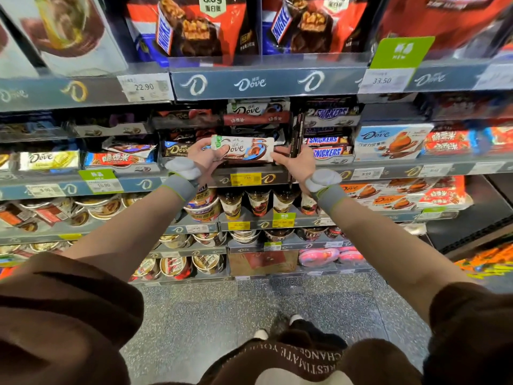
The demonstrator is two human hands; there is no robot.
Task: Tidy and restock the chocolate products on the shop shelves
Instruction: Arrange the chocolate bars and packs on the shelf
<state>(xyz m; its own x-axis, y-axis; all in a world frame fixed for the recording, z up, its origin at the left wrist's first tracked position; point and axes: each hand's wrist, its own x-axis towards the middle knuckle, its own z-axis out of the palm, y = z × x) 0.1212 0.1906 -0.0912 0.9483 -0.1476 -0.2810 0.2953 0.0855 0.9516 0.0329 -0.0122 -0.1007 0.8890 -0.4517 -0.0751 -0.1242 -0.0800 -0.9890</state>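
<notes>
While the left hand (204, 157) grips one end of a white chocolate bar (243, 149) held level before the middle shelf (388, 169), the right hand (295, 162) touches its other end, fingers fairly straight.

The white Dove bar (243, 150) is the landmark. Behind it, stacked Dove packs fill the shelf bay up to the Dove-branded shelf edge (266, 84), leaving only a thin slot. Right of it, a dark upright divider (296, 137) and the Snickers boxes (329, 147) close the side. Left of it, a dark Dove box (176, 148) crowds in. Below it, the yellow price tag (246, 179) marks the shelf lip; the space toward the person is open.
</notes>
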